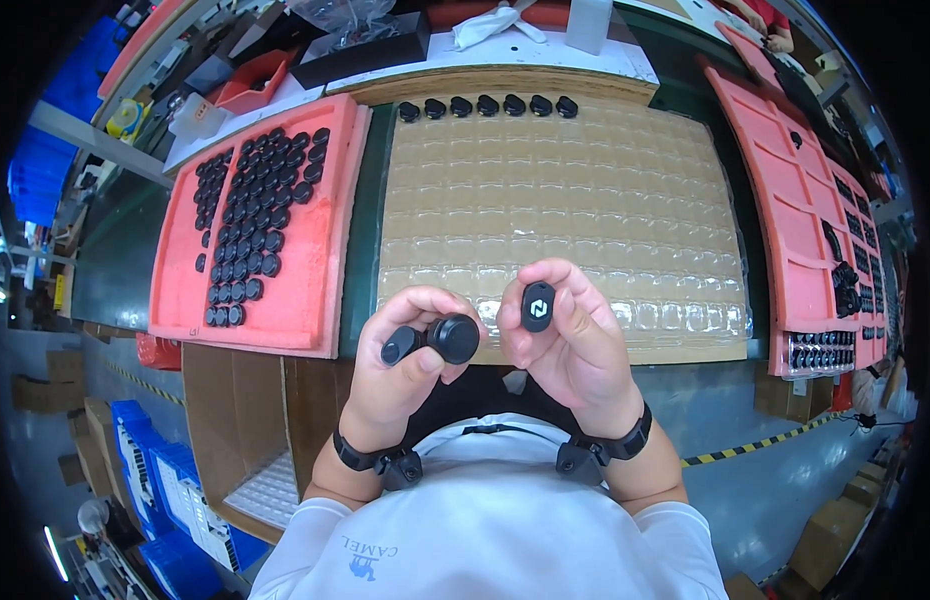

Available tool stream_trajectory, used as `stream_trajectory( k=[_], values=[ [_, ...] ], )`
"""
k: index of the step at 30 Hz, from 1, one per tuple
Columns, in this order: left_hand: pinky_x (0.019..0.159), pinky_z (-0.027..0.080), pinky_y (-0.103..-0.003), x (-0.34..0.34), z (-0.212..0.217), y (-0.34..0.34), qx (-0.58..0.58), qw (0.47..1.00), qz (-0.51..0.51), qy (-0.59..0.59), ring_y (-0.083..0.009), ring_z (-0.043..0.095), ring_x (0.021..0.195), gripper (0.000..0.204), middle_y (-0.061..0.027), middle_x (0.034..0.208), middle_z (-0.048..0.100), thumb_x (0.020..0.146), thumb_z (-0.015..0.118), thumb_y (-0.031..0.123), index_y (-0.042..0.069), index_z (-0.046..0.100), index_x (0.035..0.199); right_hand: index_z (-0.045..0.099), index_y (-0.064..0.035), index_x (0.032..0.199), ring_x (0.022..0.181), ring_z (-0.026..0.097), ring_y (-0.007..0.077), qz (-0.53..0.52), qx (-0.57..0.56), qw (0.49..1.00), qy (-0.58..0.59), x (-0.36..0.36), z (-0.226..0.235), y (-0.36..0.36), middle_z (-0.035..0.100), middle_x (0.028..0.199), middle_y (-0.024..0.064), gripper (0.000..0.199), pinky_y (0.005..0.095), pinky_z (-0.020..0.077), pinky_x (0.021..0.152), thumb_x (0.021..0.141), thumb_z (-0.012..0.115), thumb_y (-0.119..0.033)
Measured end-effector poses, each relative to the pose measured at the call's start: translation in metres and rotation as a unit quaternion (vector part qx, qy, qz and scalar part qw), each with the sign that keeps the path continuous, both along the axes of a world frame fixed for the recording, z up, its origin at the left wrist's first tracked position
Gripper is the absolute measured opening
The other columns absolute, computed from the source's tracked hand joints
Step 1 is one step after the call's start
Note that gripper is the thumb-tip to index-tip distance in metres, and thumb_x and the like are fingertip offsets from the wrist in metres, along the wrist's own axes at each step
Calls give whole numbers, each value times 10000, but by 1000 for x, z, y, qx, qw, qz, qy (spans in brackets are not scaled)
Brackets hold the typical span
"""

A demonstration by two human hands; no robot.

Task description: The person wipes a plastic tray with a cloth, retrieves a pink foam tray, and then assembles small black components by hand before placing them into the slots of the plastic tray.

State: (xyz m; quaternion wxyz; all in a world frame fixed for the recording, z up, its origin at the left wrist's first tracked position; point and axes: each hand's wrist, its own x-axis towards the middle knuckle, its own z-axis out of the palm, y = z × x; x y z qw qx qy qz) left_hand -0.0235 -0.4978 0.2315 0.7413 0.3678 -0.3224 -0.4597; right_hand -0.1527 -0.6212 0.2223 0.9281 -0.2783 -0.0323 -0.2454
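Note:
My left hand is closed around two black pieces. One is a round, cap-like part and the other a smaller oval part; I cannot tell whether they are joined. Between the thumb and fingers of my right hand is a small black oval piece with a pale mark on its face. Both hands are above the near edge of a clear plastic blister tray with many square pockets. Several black pieces form a row along its far edge.
Left of the blister tray, a pink foam tray carries many round black parts. More pink foam trays with black parts are at right. An open cardboard box stands below at left. A white shelf borders the far side.

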Motion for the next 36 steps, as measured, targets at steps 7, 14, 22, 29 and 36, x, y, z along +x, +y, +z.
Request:
stream_trajectory(
  k=[7, 14, 22, 29, 36],
  values=[
    [555, 408, -208, 14, -42, -25, 39, 998, 11, 50, -92, 493, 660, 390, -139, 953, 595, 847, 647, 188, -23, 476, 1127, 486, -19, 1189, 755, 582, 143, -79, -38, 991, 102, 6, -20, -16, 602, 1053, 205, 279, 245, 487, 683, 969, 440, -183],
    [547, 387, -215, 23, -63, -34, 26, 995, -3, 99, -93, 457, 647, 384, -151, 972, 561, 852, 632, 185, -14, 466, 1137, 508, -23, 1159, 725, 562, 103, -135, -43, 971, 191, 10, -51, -30, 630, 1027, 195, 238, 216, 474, 659, 946, 488, -127],
    [525, 368, -199, 22, -65, -34, 18, 997, -18, 79, -89, 443, 614, 405, -172, 976, 541, 838, 647, 213, -11, 462, 1121, 518, -5, 1149, 681, 532, 70, -160, -72, 960, 219, 11, -56, -34, 637, 1019, 197, 247, 185, 459, 632, 905, 531, -41],
    [533, 414, -206, 23, -64, -34, 27, 996, -8, 85, -97, 489, 631, 458, -190, 952, 594, 814, 685, 224, -39, 467, 1119, 466, 30, 1235, 776, 593, 95, -127, -75, 957, 251, 12, -49, -33, 590, 1142, 211, 355, 221, 500, 723, 882, 504, 41],
    [537, 424, -209, 23, -65, -33, 28, 997, -2, 75, -101, 501, 631, 466, -196, 952, 596, 814, 686, 235, -52, 468, 1109, 419, 38, 1291, 905, 624, 142, -112, -73, 963, 234, 12, -51, -33, 531, 1229, 233, 432, 266, 514, 819, 866, 481, 88]
  ],
)
